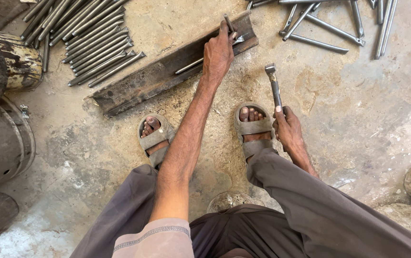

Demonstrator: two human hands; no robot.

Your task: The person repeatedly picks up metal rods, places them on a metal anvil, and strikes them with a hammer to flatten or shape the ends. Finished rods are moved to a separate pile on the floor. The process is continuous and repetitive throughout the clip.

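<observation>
**A:** What is the left hand [218,53] doing?

**B:** It reaches out along the rusty steel channel [167,71], a long trough-shaped bar lying slantwise on the concrete floor [358,110]. The fingers are closed on a thin metal rod [200,61] that lies in the channel's groove, pressing it down near the channel's far end.

**A:** And the right hand [287,130]?

**B:** It is wrapped tight around the handle of a hammer [274,86]. The hammer stands nearly upright, head uppermost, to the right of the channel and just beside the right foot. It is apart from the channel, not touching it.

**A:** Where are the feet?

**B:** Both wear grey sandals. The left sandal [154,138] sits just on the near side of the channel's middle, the right sandal [254,129] nearer the channel's right end. The grey trouser legs spread toward the camera from there.

**A:** What else lies around the channel?

**B:** Beyond its left half, a tidy row of rods [95,40] lies side by side. Beyond its right end, well apart, a loose scatter of rods [329,28] lies crossed over one another. Far left of the channel stand dark cylindrical drums [0,138], one of them with pale, chipped paint. Whether the rod in the channel is bent or straight, I cannot tell.
</observation>
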